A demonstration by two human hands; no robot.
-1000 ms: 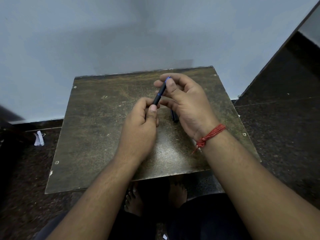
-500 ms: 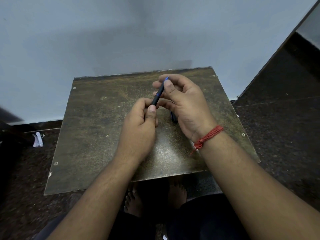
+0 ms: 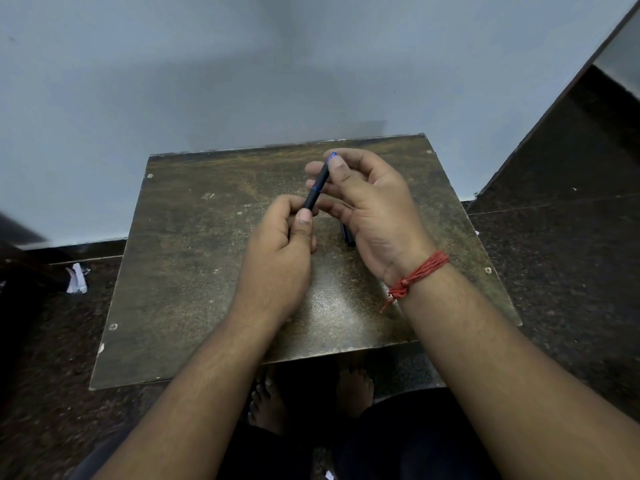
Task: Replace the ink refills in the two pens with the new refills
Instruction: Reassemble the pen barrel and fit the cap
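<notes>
From my remote seat I see both hands raised just above a worn, scuffed brown table (image 3: 194, 271) that is set against a pale blue-grey wall (image 3: 207, 74). My left hand (image 3: 280, 258) is curled around the lower end of a dark pen (image 3: 316, 190), its thumb laid along the barrel and the other fingers wrapped beneath it. My right hand (image 3: 374, 216) pinches the upper end of the same pen between thumb and forefinger, with the remaining fingers bent loosely behind the barrel. The pen is tilted, its top leaning away from me and to the right, and it shows a thin blue band part way along and a blue tip at the upper end; it hangs in the air and touches only the two hands. On the table, mostly hidden under the right palm, lies another dark pen-like object (image 3: 348, 235) with a trace of blue; I cannot tell whether it is the second pen or a refill. A red thread bracelet (image 3: 419, 273) is tied round the right wrist. A scrap of white paper (image 3: 77, 278) lies on the dark speckled floor (image 3: 571, 271) to the left of the table, and bare feet (image 3: 266, 403) show under its near edge
</notes>
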